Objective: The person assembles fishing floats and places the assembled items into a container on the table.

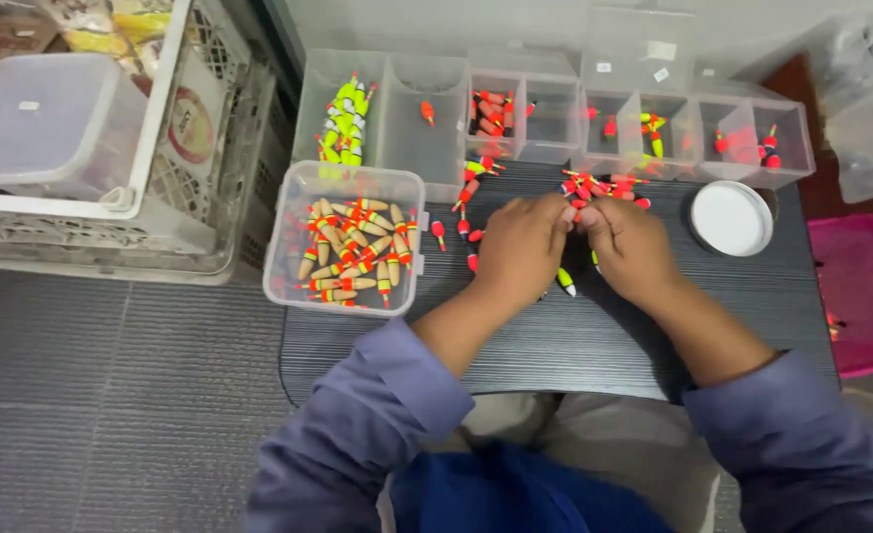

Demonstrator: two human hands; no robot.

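My left hand [520, 247] and my right hand [629, 247] meet fingertip to fingertip over a small dark table [555, 336]. Together they pinch a small red fishing float [577, 204] at the edge of a loose pile of red floats [604, 186]. A yellow-and-white float [565, 281] lies under my hands. More red floats [461, 222] lie scattered left of my left hand. A clear tub [346, 237] full of tan, red and yellow floats stands at the table's left end.
A row of clear compartment bins [555, 114] with sorted floats lines the table's far edge. A round white lid [731, 217] lies at right. A pink bin [863, 291] stands beyond it. White crates [160, 197] holding a lidded tub [46, 123] stand at left.
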